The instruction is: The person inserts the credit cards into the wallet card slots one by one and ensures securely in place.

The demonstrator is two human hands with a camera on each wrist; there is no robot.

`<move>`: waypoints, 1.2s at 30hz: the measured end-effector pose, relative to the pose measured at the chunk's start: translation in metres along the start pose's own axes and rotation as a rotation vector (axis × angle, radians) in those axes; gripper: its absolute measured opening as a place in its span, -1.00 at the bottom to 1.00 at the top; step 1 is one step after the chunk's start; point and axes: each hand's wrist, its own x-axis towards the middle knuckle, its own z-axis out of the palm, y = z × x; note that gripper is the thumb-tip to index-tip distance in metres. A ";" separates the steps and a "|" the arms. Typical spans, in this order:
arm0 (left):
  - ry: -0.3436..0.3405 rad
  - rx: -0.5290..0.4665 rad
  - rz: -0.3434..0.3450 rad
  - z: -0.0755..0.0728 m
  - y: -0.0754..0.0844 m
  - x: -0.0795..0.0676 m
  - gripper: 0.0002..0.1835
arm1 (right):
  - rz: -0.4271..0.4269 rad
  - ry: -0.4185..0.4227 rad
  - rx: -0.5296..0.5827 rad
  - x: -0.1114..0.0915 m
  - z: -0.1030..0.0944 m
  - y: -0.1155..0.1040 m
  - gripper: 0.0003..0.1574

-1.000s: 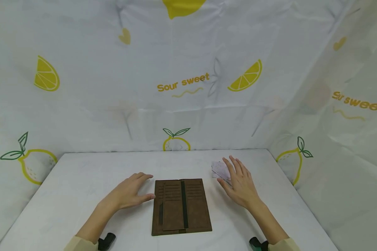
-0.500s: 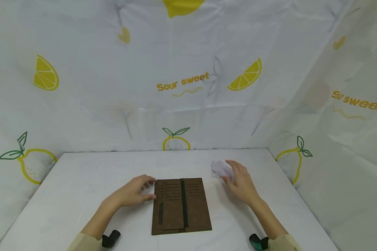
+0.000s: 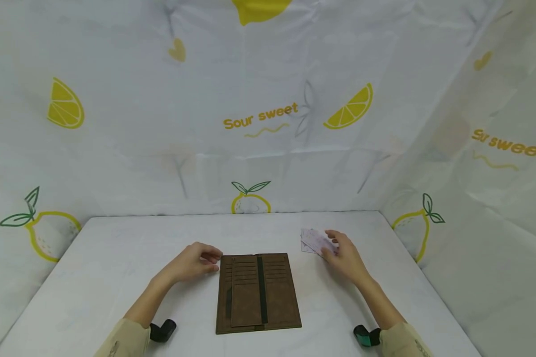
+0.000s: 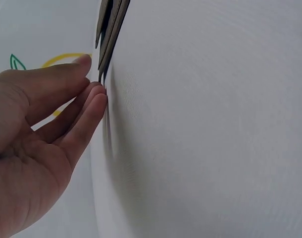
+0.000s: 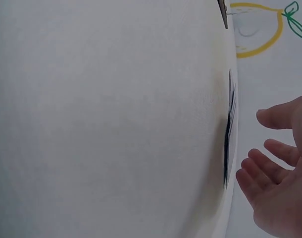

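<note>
A brown bifold wallet (image 3: 246,305) lies open on the white table, card slots facing up and a dark strip down its middle. At its far left corner is my left hand (image 3: 195,262), fingers bent and fingertips right at the edge. The left wrist view shows that hand (image 4: 47,119) with thumb and fingers apart beside the wallet's corner (image 4: 111,34). Pale purple printed paper slips (image 3: 316,241) overlap on the table at the back right. Over their right end hovers my right hand (image 3: 346,258). Its thumb and loosely bent fingers stand apart above the slips (image 5: 230,134) in the right wrist view.
The white cloth-covered table (image 3: 138,233) meets a white curtain (image 3: 129,163) with lemon prints at the back and sides. A black wrist device (image 3: 163,330) sits by the left cuff, and another device (image 3: 366,336) by the right cuff.
My right hand has lowered, bending its fingers and drawing slightly right over the paper slips. My left hand has moved up along the wallet's left edge to its far corner. The wallet stays put.
</note>
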 end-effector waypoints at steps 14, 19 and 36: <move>-0.006 -0.041 -0.060 0.001 -0.001 0.011 -0.58 | 0.162 -0.116 -0.033 0.014 0.000 0.007 -0.37; -0.006 -0.064 -0.087 0.003 0.001 0.013 -0.57 | 0.196 -0.160 -0.059 0.019 0.000 0.011 -0.33; -0.010 -0.113 -0.100 0.003 0.003 0.015 -0.60 | 0.269 -0.230 0.000 0.037 -0.006 0.021 -0.35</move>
